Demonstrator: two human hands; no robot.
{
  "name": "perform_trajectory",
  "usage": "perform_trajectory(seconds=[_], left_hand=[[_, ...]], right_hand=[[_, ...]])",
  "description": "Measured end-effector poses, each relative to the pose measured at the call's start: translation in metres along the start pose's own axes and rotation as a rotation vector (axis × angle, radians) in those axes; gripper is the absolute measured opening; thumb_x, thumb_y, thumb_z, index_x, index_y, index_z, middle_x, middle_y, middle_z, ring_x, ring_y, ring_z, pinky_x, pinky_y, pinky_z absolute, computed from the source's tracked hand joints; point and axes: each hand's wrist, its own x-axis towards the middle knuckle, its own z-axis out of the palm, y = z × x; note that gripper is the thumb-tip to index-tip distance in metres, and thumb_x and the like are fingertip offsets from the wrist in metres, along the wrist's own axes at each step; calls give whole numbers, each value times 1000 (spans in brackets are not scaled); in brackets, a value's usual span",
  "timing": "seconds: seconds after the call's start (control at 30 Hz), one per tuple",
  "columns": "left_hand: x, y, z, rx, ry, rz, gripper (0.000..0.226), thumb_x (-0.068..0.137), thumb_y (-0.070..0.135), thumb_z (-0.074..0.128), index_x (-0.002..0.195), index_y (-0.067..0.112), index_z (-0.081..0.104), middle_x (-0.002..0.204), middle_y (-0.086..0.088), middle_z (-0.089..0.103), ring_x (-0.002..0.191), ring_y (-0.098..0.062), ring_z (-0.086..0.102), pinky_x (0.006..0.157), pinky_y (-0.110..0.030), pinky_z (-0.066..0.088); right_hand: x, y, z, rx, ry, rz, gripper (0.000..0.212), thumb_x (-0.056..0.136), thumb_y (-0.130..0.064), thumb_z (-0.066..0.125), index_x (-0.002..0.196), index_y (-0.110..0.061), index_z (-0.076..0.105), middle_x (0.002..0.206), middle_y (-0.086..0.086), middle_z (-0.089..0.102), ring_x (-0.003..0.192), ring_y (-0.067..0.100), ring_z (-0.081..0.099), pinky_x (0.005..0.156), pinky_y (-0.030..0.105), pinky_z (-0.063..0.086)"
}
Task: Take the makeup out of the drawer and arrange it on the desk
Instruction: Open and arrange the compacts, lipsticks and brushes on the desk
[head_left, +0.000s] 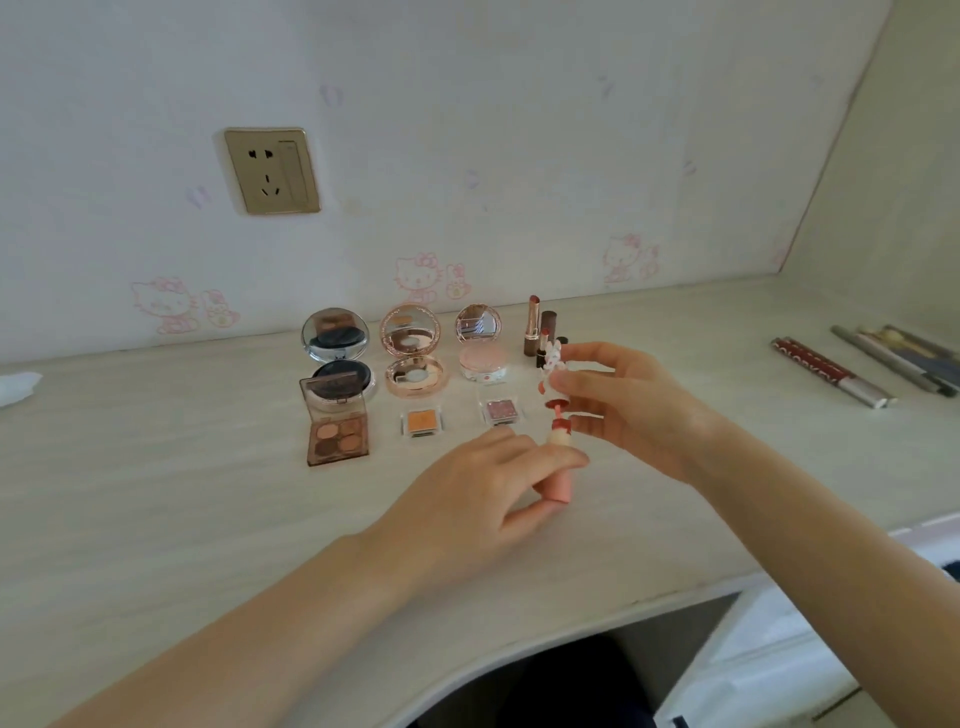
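Your left hand (483, 488) grips the pink lip-gloss tube (558, 467) low on its body, fingers and thumb curled round it, tube upright and just above the desk (156, 493). Your right hand (639, 405) pinches the tube's white figurine cap (555, 364) between thumb and fingertips, other fingers loosely spread; the cap is pulled off, its red applicator wand (556, 408) hanging above the tube's mouth, tip near the opening. Behind, a row of three open compacts against the wall: black one (337, 353) left, rose-gold one (414, 353) middle, pink one (480, 345) right, mirrors tilted up. In front of them, an open brown four-pan eyeshadow palette (336, 423), a small orange single shadow (421, 422), a small pinkish glitter single (500, 411). Uncapped lipsticks (535, 327) stand upright just right of the pink compact, partly hidden by your right hand's cap. Far right on the desk, a cluster of pencils and slim tubes (872, 371) lying flat, well apart from the rest. Gold wall socket (271, 170) above left. The drawer isn't clearly in view.
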Motion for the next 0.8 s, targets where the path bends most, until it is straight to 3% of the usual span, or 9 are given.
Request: perform_trajectory(seconds=[0.13,0.3,0.4,0.6,0.8], left_hand=[[22,6,15,31,11,31,31,95,28,56,125,20,59,96,5,65,93,-16,55,84,-32,45],[37,5,30,63,21,-8,30,92,28,58,122,23,62,93,7,67,90,-15,53,81,-33,46],[41,4,36,73,6,-45,30,92,31,57,120,24,61,93,6,66,91,-16,52,82,-32,44],[48,-6,36,76,-28,-111,29,91,33,54,119,25,61,104,6,66,96,-13,49,85,-31,43],[49,-11,40,29,10,-140,24,91,31,56,112,23,63,96,6,65,89,-13,46,83,-31,43]], right_hand=[[3,-4,-22,-82,22,35,29,82,-12,73,109,-13,62,99,14,73,79,20,67,88,41,51],[14,-4,-40,-121,-37,123,26,87,-6,65,112,-5,60,105,13,72,80,20,68,80,33,54],[24,-4,-39,-178,-46,165,25,86,-2,64,111,-3,64,95,9,70,76,20,68,72,28,56],[43,-5,-27,-440,-50,150,18,84,-7,69,102,-9,67,90,7,71,77,16,70,79,31,55],[56,-4,-19,-609,-17,149,22,80,-13,74,101,-9,70,82,8,68,77,20,58,66,26,47]])
